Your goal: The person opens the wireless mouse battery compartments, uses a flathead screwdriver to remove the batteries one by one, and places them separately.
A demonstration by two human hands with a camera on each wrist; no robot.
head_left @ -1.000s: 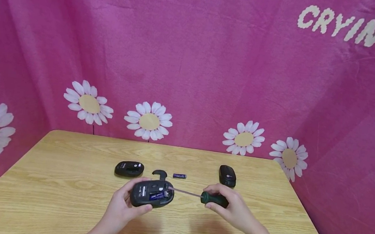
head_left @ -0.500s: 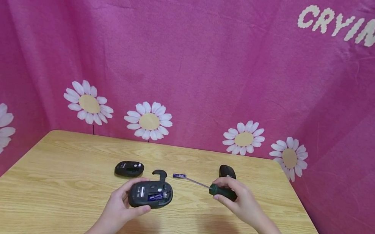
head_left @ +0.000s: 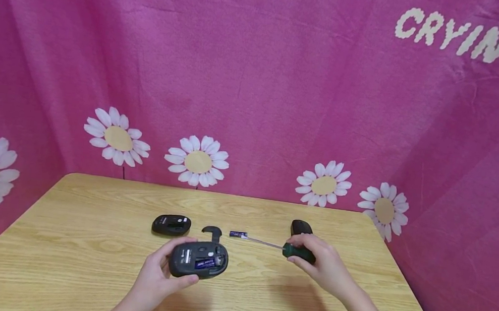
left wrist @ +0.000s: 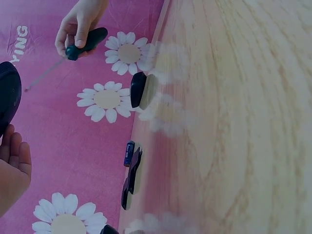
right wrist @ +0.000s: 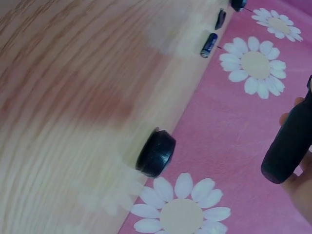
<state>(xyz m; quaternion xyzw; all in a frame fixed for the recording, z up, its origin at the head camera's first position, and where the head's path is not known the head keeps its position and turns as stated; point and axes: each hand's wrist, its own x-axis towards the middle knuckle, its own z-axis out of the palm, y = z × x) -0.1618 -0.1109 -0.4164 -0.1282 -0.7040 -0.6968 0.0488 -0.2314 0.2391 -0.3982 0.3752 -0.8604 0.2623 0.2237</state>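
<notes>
My left hand [head_left: 157, 270] grips a black computer mouse [head_left: 190, 262], its underside turned up toward the head camera. In its uncovered compartment lies a blue battery [head_left: 204, 263]. My right hand [head_left: 322, 262] holds a screwdriver by its dark green handle [head_left: 299, 252], the shaft [head_left: 265, 243] pointing left. In the head view the tip overlaps the end of a second blue battery [head_left: 237, 234] on the table; in the left wrist view the screwdriver [left wrist: 87, 43] is well apart from that battery [left wrist: 128, 153]. A black battery cover [head_left: 212, 230] lies just behind the held mouse.
A second black mouse [head_left: 171, 225] lies underside up at the back left of the wooden table [head_left: 97, 256]. Another black mouse [head_left: 301, 227] sits at the back right, partly behind my right hand. A pink flowered curtain [head_left: 255, 100] hangs behind the table.
My right hand has drawn the screwdriver away from the mouse's battery compartment, to the right and back. My left hand still holds the mouse, shifted slightly left.
</notes>
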